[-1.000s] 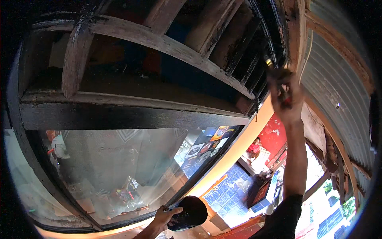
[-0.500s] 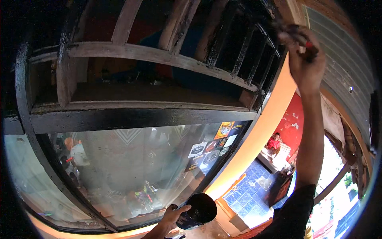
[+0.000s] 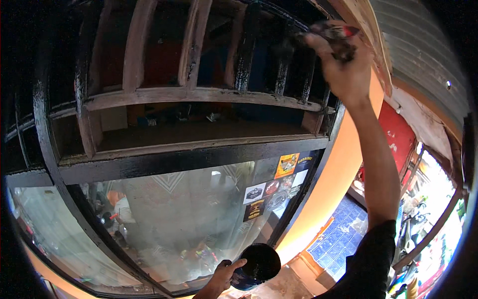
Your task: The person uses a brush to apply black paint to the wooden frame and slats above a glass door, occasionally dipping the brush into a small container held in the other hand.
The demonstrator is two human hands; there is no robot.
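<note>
Well apart, the left hand (image 3: 223, 277) grips a dark can (image 3: 244, 281) before the window (image 3: 164, 219); the right hand (image 3: 351, 74) clasps a blurred, red-marked tool (image 3: 340, 33) near dark bars (image 3: 244, 60). Printed stickers (image 3: 272, 187) dot the glass.

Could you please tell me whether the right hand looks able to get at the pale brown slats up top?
Probably yes: the right hand is raised to the right of the pale brown slats, and nothing visible stands in front of them; it would need to move left past dark slats.
</note>
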